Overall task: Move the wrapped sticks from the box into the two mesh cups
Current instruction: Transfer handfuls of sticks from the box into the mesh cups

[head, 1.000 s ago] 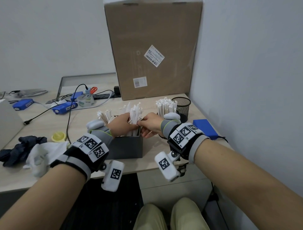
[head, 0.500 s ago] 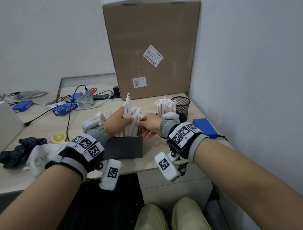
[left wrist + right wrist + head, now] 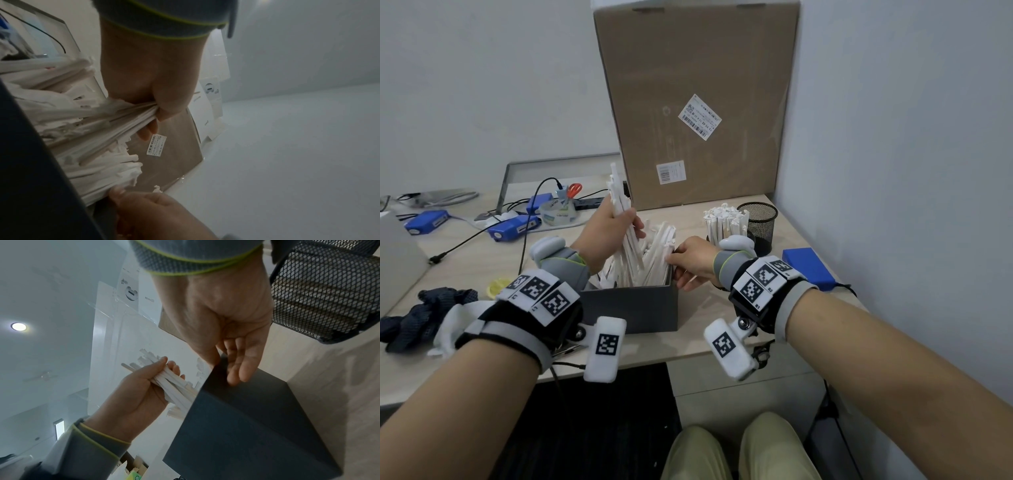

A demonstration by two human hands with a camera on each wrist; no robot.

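Observation:
A dark grey box near the desk's front edge holds many white wrapped sticks. My left hand grips a bundle of sticks and holds it raised, its lower ends still inside the box; the same grip shows in the left wrist view. My right hand holds the box's right wall, thumb at the rim against the sticks, fingers flat on the outside. Behind it stand two black mesh cups: one packed with sticks, the other empty.
A tall cardboard carton stands behind the box against the wall. A blue case lies at the right by the side wall. Blue devices, cables, a tape roll and a dark cloth fill the left of the desk.
My left hand has closed on a bundle of sticks and lifted it up out of the box. My right hand has stayed at the box's right rim.

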